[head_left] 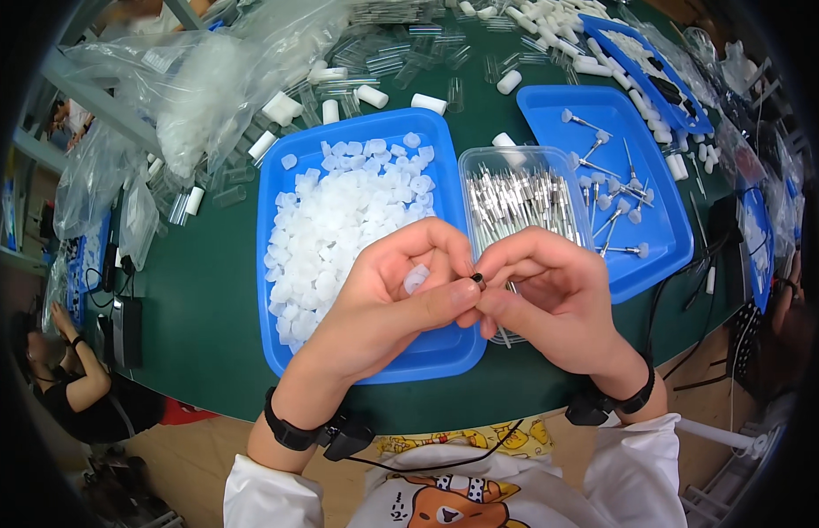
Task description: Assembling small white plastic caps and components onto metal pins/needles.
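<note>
Small translucent white plastic cap point(416, 278) sits in the left hand point(392, 290), tucked between curled fingers and palm, just left of the fingertip meeting point. Left thumb and forefinger also pinch a tiny dark-tipped part point(477, 280), which looks like the head of a thin metal pin; the pin's shaft seems to run down and to the right under the right hand point(550, 295), a bit of it showing below the fingers. Right-hand grip is clenched on that same pin from the other side, fingertips touching the left's. So the cap lies just left of the pin head, inside the left hand; left hand is nearer to it.

Directly under the hands: blue plastic tray of loose white caps point(291, 352), and just beside it on the right a clear plastic tub of metal pins point(480, 163). Further right, a second blue tray with assembled cap-on-pin pieces point(665, 229). Clear bags point(198, 97) and loose clear tubes lie at the far-left side of the green desk point(207, 290). Nothing stands between the hands and the trays.
</note>
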{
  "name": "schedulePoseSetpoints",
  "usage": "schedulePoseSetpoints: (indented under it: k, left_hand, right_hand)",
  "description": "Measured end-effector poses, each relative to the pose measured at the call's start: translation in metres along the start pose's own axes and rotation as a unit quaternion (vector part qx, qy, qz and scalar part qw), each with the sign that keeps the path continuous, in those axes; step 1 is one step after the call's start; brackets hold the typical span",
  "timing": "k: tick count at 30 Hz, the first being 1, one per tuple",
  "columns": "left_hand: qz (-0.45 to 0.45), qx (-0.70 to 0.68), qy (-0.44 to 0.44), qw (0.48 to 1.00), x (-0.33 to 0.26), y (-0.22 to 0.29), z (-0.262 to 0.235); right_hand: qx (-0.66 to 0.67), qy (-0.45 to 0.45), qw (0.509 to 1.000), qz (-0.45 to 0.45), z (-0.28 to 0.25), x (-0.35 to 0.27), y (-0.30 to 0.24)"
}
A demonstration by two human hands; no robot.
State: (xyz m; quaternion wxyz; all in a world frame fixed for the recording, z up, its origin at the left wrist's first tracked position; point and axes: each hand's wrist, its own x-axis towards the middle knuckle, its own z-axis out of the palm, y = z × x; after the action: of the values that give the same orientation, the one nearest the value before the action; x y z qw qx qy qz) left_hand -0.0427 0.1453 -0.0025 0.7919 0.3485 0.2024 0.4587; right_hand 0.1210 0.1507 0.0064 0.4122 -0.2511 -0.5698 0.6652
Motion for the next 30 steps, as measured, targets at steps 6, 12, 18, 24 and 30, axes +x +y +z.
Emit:
schedulePoseSetpoints:
  k: [6, 12, 18, 24, 30]
  left_hand:
    - [0.004, 0.016, 0.013, 1.000, 0.0005, -0.0017, -0.0017]
    - [0.014, 0.015, -0.010, 1.000, 0.0003, -0.0041, -0.0061]
    - [0.015, 0.007, -0.013, 1.000, 0.0006, -0.0046, -0.0052]
    - [0.015, 0.004, -0.022, 1.000, 0.0006, -0.0040, -0.0047]
    - [0.019, -0.007, -0.018, 1.000, 0.0014, -0.0045, -0.0023]
  right_hand:
    - [0.000, -0.007, 1.000, -0.024, -0.0010, 0.0008, 0.0002]
    - [0.008, -0.016, 1.000, -0.013, -0.0013, -0.0009, -0.0007]
    - [0.018, -0.022, 0.999, -0.026, -0.0022, -0.0007, 0.0003]
    - [0.019, -0.019, 0.999, -0.032, -0.0015, -0.0016, 0.0007]
    - [0.020, -0.020, 0.999, -0.034, -0.0024, -0.0006, 0.0017]
